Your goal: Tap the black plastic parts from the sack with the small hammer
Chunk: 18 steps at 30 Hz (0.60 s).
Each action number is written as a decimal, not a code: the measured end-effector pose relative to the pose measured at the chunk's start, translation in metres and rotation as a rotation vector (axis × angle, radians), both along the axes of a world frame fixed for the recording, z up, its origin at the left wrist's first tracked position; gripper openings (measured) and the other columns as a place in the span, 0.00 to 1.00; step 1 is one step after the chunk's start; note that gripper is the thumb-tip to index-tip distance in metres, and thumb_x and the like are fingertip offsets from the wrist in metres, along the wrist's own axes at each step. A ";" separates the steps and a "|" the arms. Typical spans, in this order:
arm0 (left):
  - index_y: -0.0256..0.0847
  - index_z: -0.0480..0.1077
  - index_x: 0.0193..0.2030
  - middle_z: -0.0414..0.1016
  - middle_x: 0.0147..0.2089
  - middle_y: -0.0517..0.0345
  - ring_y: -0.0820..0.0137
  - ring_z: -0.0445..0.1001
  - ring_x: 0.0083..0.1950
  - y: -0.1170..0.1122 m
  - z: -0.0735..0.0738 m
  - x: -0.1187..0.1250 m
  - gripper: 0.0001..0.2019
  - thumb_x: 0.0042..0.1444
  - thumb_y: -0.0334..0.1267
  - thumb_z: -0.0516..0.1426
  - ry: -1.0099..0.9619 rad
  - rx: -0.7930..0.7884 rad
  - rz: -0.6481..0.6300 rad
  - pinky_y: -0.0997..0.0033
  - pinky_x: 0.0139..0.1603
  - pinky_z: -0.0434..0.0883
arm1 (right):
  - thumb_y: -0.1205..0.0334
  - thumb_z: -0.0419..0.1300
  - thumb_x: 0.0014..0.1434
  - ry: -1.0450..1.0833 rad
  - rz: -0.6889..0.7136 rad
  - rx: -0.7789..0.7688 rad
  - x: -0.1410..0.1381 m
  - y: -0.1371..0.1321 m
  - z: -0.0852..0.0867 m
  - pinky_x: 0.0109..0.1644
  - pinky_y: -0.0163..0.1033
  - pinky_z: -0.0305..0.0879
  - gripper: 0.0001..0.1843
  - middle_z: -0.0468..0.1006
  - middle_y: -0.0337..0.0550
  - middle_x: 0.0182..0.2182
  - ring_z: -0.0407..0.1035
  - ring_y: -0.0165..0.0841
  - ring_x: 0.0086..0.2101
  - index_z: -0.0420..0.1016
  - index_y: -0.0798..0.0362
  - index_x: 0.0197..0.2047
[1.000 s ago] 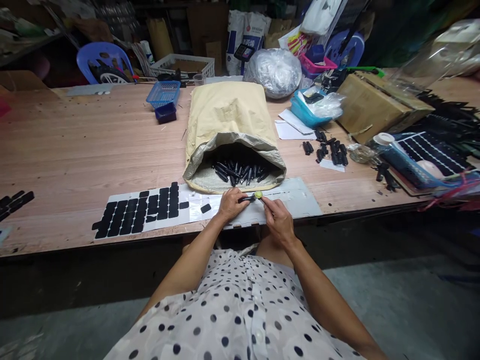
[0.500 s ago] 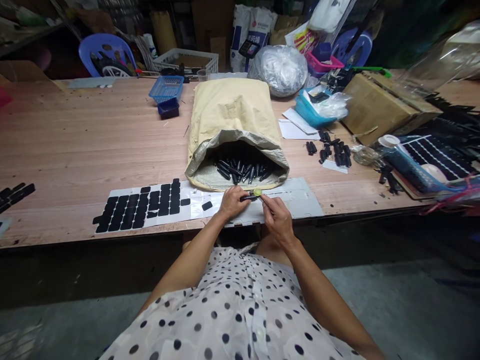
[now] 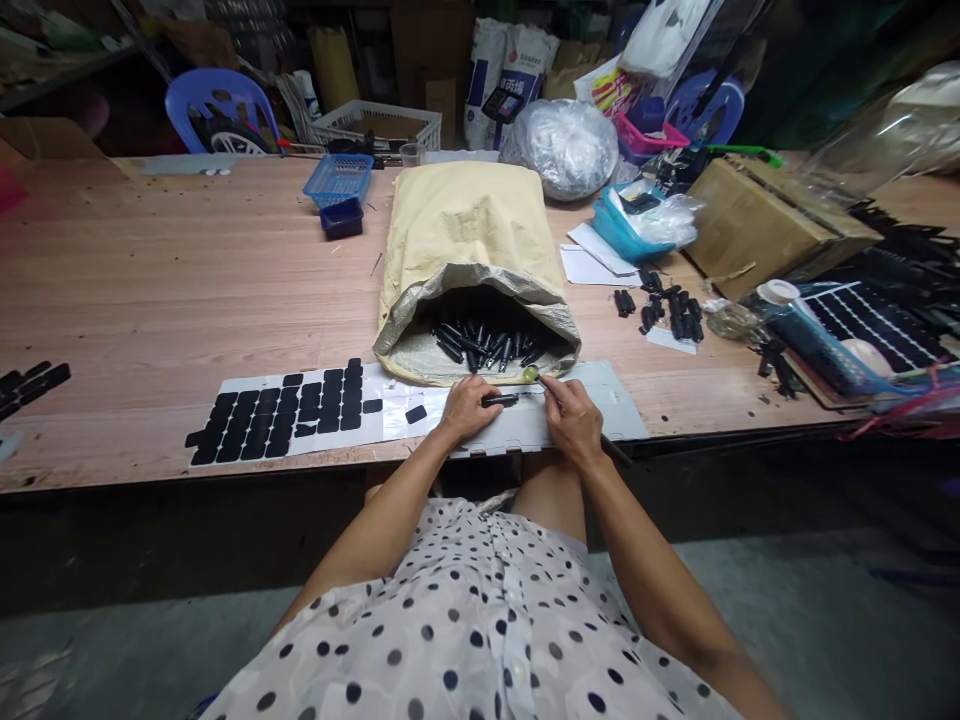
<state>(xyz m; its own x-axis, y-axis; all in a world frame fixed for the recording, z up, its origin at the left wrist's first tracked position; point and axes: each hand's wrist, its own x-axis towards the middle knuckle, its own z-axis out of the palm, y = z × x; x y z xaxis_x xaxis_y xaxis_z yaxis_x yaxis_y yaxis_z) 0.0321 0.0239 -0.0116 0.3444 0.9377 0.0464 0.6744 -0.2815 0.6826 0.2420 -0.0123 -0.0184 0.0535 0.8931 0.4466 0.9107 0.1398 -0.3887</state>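
My left hand [image 3: 466,408] is closed around a slim black cylindrical piece [image 3: 502,400], whose end points to the right. Closed fingers of my right hand [image 3: 574,420] hold a thin tool with a round yellow-green end [image 3: 531,373]; a dark handle shows below the wrist. The tool's round end is up and to the right of the black piece, apart from it. Beneath both hands lies a pale grey board [image 3: 600,400]. Just beyond them, an open yellowish sack [image 3: 465,205] lies with its mouth toward me, holding many similar black pieces [image 3: 487,342].
White sheets with rows of black rounded stickers [image 3: 255,425] lie to the left. Blue baskets [image 3: 337,180], a plastic-wrapped bundle [image 3: 559,150] and a cardboard box [image 3: 765,215] stand farther back. Small black parts [image 3: 675,308] are on the right. The table's front edge is close to my body.
My right hand has moved right with the tool, and its round end has come away from the black piece. My left hand stays nearly in place, holding the piece.
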 end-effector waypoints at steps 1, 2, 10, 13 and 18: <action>0.45 0.82 0.44 0.77 0.42 0.56 0.60 0.74 0.51 0.000 0.000 0.000 0.10 0.54 0.36 0.64 0.002 -0.001 -0.001 0.59 0.57 0.69 | 0.62 0.52 0.67 -0.041 -0.014 -0.007 0.004 0.004 -0.003 0.40 0.38 0.62 0.18 0.75 0.45 0.36 0.67 0.36 0.36 0.82 0.46 0.52; 0.45 0.82 0.44 0.77 0.42 0.56 0.60 0.74 0.51 0.000 0.000 -0.001 0.10 0.54 0.36 0.64 0.002 0.000 -0.002 0.59 0.57 0.69 | 0.63 0.53 0.66 -0.077 -0.028 -0.011 0.007 0.007 -0.007 0.40 0.39 0.60 0.17 0.75 0.45 0.35 0.66 0.36 0.36 0.82 0.46 0.51; 0.47 0.81 0.45 0.77 0.42 0.56 0.62 0.73 0.49 -0.001 -0.004 -0.007 0.09 0.63 0.40 0.59 -0.028 0.016 -0.044 0.60 0.55 0.69 | 0.64 0.54 0.65 -0.143 -0.091 0.001 0.004 0.008 -0.021 0.41 0.41 0.53 0.16 0.73 0.47 0.37 0.61 0.38 0.38 0.82 0.47 0.50; 0.47 0.81 0.45 0.77 0.42 0.56 0.62 0.73 0.50 -0.002 -0.005 -0.009 0.10 0.65 0.41 0.57 -0.026 0.014 -0.047 0.60 0.56 0.68 | 0.63 0.54 0.65 -0.150 -0.100 -0.009 0.002 0.008 -0.022 0.43 0.41 0.53 0.16 0.73 0.47 0.37 0.60 0.39 0.39 0.81 0.47 0.50; 0.47 0.81 0.43 0.77 0.43 0.56 0.62 0.73 0.49 0.000 -0.005 -0.010 0.11 0.65 0.42 0.56 -0.009 0.019 -0.057 0.60 0.54 0.68 | 0.62 0.54 0.65 -0.153 -0.121 -0.030 0.001 0.009 -0.022 0.44 0.41 0.54 0.15 0.73 0.48 0.38 0.61 0.40 0.40 0.81 0.48 0.49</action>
<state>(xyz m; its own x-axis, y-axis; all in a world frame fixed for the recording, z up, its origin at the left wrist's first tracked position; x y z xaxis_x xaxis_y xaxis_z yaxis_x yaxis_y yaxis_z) 0.0224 0.0243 -0.0164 0.3969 0.9154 0.0675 0.6507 -0.3325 0.6826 0.2430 -0.0031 -0.0403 0.0948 0.8974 0.4309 0.9689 0.0162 -0.2469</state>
